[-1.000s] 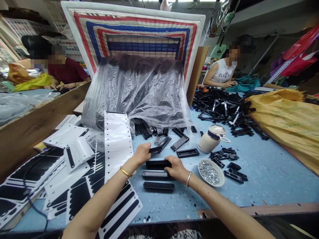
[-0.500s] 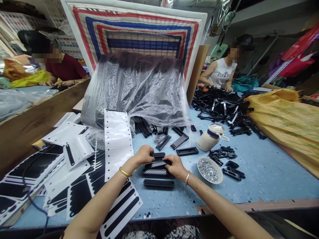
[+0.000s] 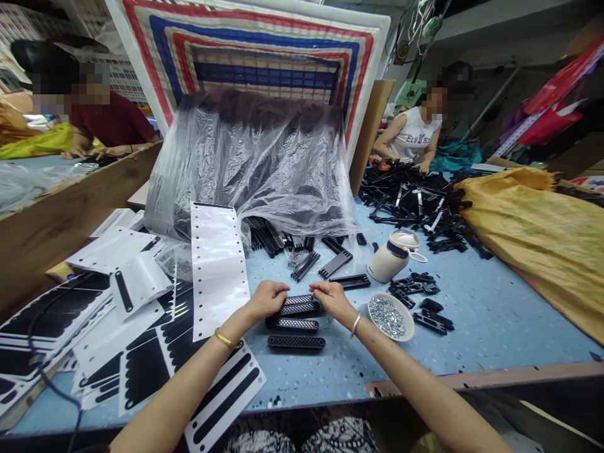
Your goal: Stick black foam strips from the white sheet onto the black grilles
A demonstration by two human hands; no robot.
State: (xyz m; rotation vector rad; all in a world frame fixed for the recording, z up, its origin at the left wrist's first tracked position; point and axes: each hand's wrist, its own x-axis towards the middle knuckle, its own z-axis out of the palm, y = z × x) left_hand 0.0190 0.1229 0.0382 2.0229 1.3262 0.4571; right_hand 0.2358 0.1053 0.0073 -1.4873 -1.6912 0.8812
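Several black strips with rounded ends and a lattice pattern lie in a row on the blue table. My left hand [image 3: 268, 300] is at the left end of the farthest lattice strip [image 3: 300, 299], its fingers curled and pressed together. At the right end of the same strip is my right hand [image 3: 334, 301], its thumb and fingertips closed. Both sets of fingertips point towards each other just beyond the strip, and what they pinch, if anything, is too small to tell. Nearer to me are a lattice strip [image 3: 293, 324] and a separate front strip [image 3: 296, 343].
A bowl of small metal parts [image 3: 391, 316] and a lidded cream cup [image 3: 391, 257] stand right. White sticker sheets [image 3: 219, 270] cover the left. Behind, clear plastic [image 3: 255, 170] drapes from a striped basket [image 3: 264, 47]. Two people work beyond, one beside a black parts pile [image 3: 415, 195].
The two farthest strips now lie closer together. My right hand has moved up from the second strip, and its fingertips are now level with my left hand's.
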